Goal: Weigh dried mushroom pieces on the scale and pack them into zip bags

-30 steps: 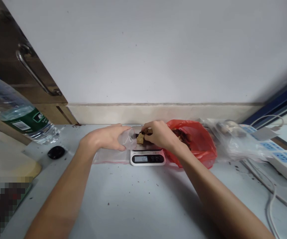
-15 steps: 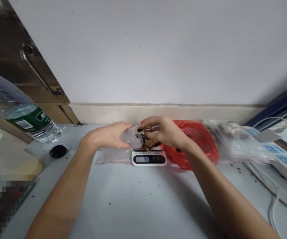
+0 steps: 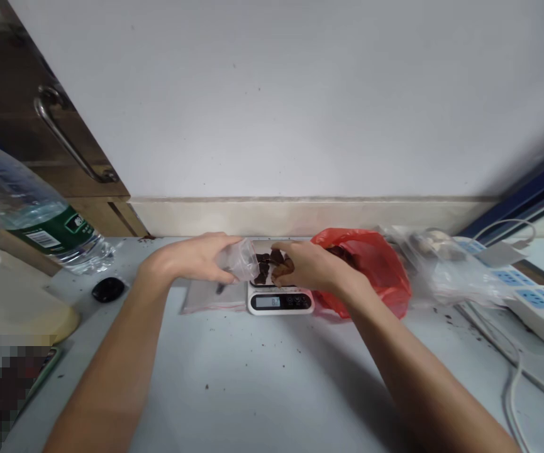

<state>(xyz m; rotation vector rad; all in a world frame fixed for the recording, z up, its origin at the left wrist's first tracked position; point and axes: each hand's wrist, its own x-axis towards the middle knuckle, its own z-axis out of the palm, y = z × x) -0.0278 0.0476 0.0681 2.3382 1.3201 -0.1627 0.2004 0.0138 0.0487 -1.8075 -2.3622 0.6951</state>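
My left hand [image 3: 199,257] grips a small clear plastic bag [image 3: 243,259], its mouth facing the scale. Under that hand lies a stack of flat clear zip bags [image 3: 212,301], with a small dark piece showing near them. A white digital scale [image 3: 281,312] stands in the middle by the wall, its display too faint to read. Dark brown dried pieces [image 3: 262,267] are spread on its plate. My right hand [image 3: 312,267] reaches over the plate, fingers curled around some of these pieces; its palm side is hidden.
A red plastic bag [image 3: 385,277] with dark pieces inside sits right of the scale. Farther right are clear bags [image 3: 460,277], a power strip [image 3: 543,314] and cables. At left are a water bottle [image 3: 59,229] and a black cap [image 3: 108,289]. Crumbs dot the table.
My right hand has lowered onto the scale plate, where it earlier held a piece at the bag's mouth. My left hand and the clear bag have shifted slightly left, exposing more of the plate.
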